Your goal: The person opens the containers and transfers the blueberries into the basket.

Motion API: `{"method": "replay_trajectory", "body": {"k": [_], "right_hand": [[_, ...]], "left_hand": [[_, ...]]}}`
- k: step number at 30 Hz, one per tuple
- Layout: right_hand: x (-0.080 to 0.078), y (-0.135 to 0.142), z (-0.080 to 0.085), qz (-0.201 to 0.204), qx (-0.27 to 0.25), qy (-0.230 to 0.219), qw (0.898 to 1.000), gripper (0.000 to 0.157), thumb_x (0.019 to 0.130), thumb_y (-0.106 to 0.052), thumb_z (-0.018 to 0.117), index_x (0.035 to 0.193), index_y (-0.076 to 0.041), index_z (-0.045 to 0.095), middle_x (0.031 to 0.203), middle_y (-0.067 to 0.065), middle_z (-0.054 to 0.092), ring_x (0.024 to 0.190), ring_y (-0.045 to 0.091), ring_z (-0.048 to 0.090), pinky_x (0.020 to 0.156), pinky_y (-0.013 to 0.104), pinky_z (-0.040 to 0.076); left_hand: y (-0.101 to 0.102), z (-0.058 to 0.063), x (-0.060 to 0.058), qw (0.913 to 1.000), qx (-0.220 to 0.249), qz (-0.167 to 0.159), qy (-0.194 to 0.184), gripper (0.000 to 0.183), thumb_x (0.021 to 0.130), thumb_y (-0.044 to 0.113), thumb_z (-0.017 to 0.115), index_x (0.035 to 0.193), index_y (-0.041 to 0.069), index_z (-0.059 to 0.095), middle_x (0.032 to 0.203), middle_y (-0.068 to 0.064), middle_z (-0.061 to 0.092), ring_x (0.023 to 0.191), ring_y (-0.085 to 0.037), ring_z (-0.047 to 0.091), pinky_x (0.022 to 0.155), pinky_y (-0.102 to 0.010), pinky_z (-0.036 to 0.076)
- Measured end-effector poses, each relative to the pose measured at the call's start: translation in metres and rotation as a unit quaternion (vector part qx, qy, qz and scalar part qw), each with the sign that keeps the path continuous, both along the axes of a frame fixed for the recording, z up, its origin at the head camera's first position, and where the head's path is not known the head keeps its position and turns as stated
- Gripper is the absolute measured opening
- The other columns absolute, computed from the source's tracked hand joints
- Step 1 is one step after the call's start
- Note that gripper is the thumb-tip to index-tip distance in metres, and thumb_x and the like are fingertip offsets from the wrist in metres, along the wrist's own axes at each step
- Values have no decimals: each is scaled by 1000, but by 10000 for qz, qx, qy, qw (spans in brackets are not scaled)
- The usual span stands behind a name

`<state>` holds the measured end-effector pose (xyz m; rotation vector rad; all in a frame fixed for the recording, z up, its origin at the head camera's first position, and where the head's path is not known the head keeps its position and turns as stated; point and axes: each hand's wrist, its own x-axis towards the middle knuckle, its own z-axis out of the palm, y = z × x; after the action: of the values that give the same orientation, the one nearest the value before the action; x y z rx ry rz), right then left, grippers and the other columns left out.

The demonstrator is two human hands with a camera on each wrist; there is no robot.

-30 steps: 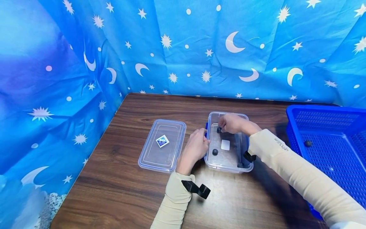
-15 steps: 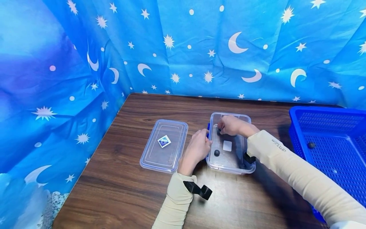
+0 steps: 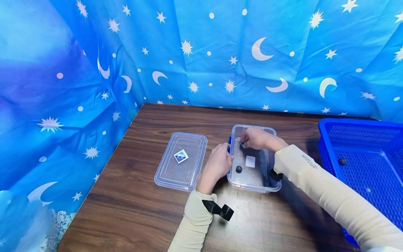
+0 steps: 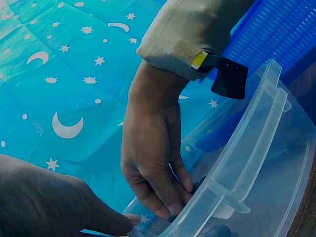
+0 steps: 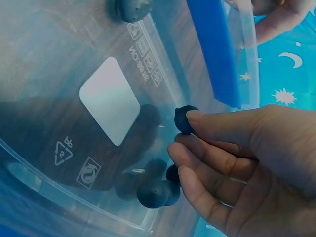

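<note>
It's bright in here across the blue backdrop, and a pale sheen glares off the table, with a dark shadow under the right sleeve. The head view looks stretched toward its corners. Both wrist views are dimmer, tinted blue-green and soft, shadow lying across the clear box.

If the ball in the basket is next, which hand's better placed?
Right hand, I'd say: it's nearer the basket, though it should first release the ball it pinches. The left hand holds the side of the box away from the basket and would likely have to reach across.
</note>
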<state>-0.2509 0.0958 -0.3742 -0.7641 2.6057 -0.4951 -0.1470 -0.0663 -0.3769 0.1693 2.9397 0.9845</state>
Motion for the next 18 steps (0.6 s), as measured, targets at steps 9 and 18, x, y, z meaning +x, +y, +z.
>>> {"method": "replay_trajectory", "body": {"k": [9,18], "right_hand": [[2,8,8,-338,-329,-142,9988,16,91,-5,60,106,-2,67,103,15,66,86,24,61,82,42,54],[8,13,23,-379,-597,-11,9975,13,90,-9,64,102,-5,67,100,12,69,87,23,63,84,44,53]], "left_hand": [[1,0,0,10000,17,3,-53,35,91,12,62,123,0,57,89,-4,58,89,-20,58,84,-34,48],[1,0,0,10000,89,-22,-10,35,91,12,63,124,0,57,89,-5,58,91,-23,58,86,-37,47]]}}
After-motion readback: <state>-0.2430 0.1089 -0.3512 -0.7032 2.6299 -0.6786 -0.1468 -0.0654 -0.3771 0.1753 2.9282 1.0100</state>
